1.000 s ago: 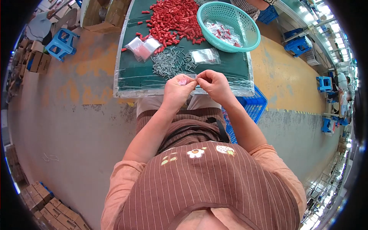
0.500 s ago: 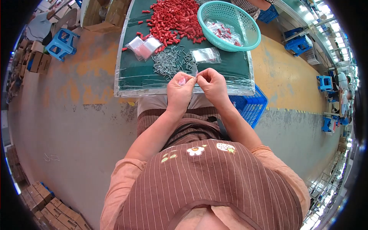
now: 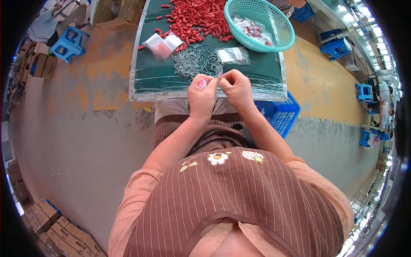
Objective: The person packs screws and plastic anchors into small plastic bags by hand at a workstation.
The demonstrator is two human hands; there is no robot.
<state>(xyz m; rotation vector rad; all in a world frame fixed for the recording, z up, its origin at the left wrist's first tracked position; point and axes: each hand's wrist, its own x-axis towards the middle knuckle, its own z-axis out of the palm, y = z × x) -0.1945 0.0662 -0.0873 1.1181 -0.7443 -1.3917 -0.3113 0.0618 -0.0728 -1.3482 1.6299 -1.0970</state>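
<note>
My left hand is closed around a small clear plastic bag with something pink in it. Right beside it, my right hand pinches at the bag's edge, fingertips nearly touching those of the left. Both are over the near edge of the green table. Just beyond them lies a pile of grey screws or pins. Flat plastic bags lie to its right, and more, some pinkish, to its left. A heap of red plugs spreads farther back.
A turquoise basket holding filled bags stands at the table's back right. Below the table's right edge is a blue crate. A blue stool and cardboard boxes are at left. Part of another person's arm shows behind the basket.
The view has shifted, so the table sits slightly higher in it. My hands stay close together at the small bag, and its clear part now shows upright between the fingertips.
</note>
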